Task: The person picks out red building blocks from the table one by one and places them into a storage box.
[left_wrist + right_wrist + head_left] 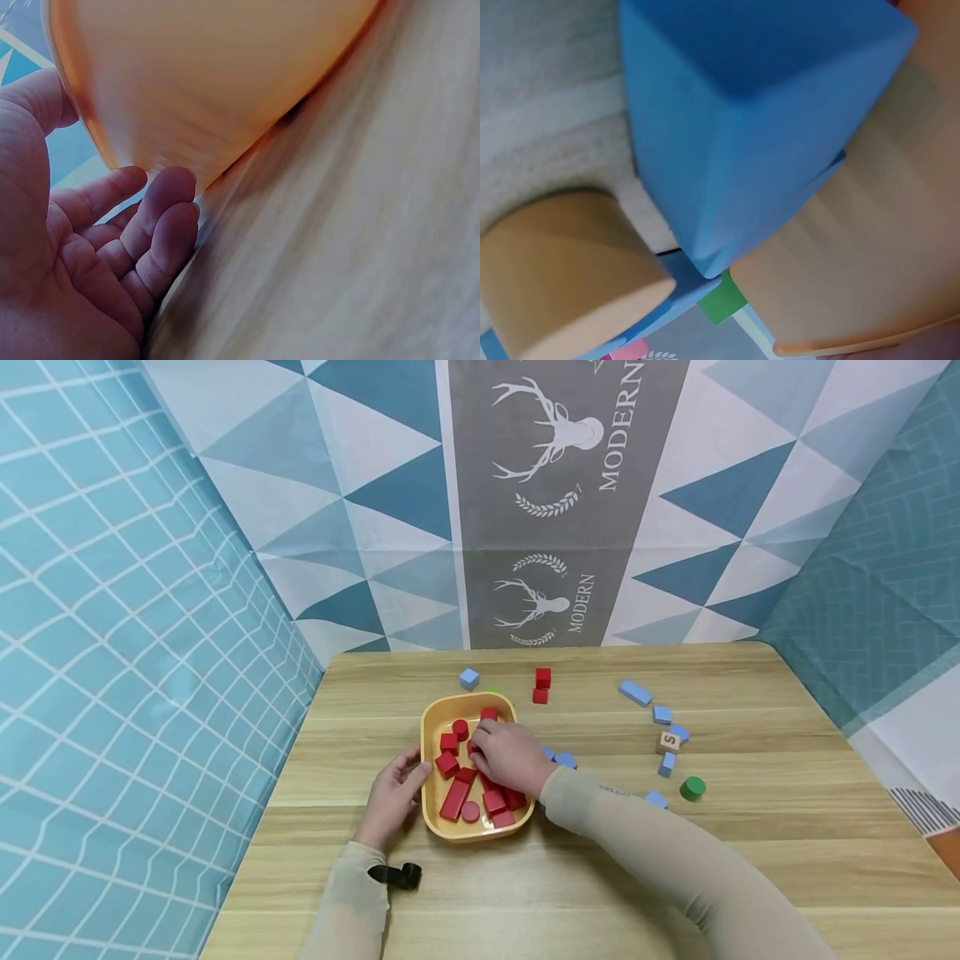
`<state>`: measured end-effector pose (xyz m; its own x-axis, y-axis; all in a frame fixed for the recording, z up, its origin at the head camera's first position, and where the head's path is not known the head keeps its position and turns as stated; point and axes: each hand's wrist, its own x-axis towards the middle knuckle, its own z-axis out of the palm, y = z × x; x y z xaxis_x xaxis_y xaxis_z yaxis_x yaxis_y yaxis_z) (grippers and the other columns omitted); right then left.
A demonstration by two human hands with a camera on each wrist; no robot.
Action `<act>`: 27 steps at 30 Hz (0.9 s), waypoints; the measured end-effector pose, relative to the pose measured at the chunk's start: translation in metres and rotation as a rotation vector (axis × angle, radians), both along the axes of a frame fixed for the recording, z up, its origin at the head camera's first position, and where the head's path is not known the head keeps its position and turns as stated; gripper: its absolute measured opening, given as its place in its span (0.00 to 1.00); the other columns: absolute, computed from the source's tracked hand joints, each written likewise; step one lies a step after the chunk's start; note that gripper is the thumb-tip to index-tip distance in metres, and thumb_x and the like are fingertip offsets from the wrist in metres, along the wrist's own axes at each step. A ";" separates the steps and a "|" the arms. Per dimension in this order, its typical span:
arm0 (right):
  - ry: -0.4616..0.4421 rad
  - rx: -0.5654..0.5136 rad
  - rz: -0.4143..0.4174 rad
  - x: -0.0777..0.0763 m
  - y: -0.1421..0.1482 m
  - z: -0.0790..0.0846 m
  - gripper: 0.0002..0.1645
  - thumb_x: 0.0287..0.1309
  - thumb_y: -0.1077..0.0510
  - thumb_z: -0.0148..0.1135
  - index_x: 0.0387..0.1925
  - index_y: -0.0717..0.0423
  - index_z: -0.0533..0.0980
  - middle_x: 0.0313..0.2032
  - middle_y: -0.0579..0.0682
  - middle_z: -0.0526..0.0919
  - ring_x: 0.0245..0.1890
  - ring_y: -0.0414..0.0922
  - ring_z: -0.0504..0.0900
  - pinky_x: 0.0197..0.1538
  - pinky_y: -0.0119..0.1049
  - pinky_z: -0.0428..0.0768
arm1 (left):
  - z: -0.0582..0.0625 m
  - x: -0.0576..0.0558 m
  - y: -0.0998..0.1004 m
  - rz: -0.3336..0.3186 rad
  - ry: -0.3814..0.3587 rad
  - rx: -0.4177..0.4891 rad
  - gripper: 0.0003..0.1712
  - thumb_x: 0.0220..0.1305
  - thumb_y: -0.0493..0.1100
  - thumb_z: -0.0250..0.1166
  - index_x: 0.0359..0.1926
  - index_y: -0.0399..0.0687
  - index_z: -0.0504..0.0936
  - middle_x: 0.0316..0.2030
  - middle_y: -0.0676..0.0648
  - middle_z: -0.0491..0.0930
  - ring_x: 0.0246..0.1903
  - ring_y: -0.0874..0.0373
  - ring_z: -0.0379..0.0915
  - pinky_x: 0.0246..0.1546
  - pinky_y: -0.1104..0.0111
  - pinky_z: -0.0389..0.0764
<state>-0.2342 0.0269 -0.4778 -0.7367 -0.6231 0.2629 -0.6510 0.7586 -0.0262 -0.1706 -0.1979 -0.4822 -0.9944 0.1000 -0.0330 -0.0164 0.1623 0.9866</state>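
Note:
A yellow plastic bin (429,814) holding several red wooden blocks stands on the table. At its left side is my left hand (392,793), the thumb over the rim and the fingertips against the outer wall; the left wrist view shows these fingers (169,191) curled by the bin's wall (202,82). My right hand (513,756) reaches over the right rim into the bin. Its fingers pinch a small red block (471,747), mostly hidden by the hand. Nearby inside lie a long red block (456,798) and a red cylinder (470,812).
Right of the bin are blue blocks (566,761), a lettered wooden cube (669,742) and a green cylinder (693,788). Two red blocks (542,680) and a blue cube (468,678) lie behind it. Close to the right wrist stand a blue block (727,150) and a plain wooden cylinder (570,270).

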 end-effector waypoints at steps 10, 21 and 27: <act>-0.014 -0.008 -0.008 0.000 0.000 -0.002 0.11 0.62 0.47 0.63 0.36 0.49 0.81 0.38 0.45 0.76 0.31 0.41 0.74 0.39 0.39 0.81 | -0.001 0.000 0.001 -0.003 0.006 -0.010 0.30 0.73 0.40 0.57 0.69 0.28 0.62 0.62 0.31 0.69 0.51 0.40 0.72 0.34 0.73 0.81; -0.009 -0.019 -0.005 -0.001 0.000 -0.002 0.11 0.62 0.47 0.63 0.36 0.49 0.80 0.37 0.45 0.76 0.31 0.41 0.75 0.40 0.39 0.81 | 0.001 0.000 0.001 -0.002 -0.007 -0.008 0.30 0.73 0.40 0.58 0.69 0.29 0.63 0.63 0.32 0.68 0.52 0.41 0.72 0.36 0.68 0.82; -0.035 -0.025 -0.014 -0.001 0.000 -0.001 0.11 0.63 0.47 0.63 0.37 0.49 0.81 0.37 0.45 0.77 0.33 0.41 0.75 0.42 0.39 0.81 | 0.002 0.001 0.001 -0.006 -0.005 -0.008 0.30 0.73 0.40 0.58 0.69 0.29 0.63 0.63 0.32 0.68 0.53 0.42 0.72 0.45 0.54 0.82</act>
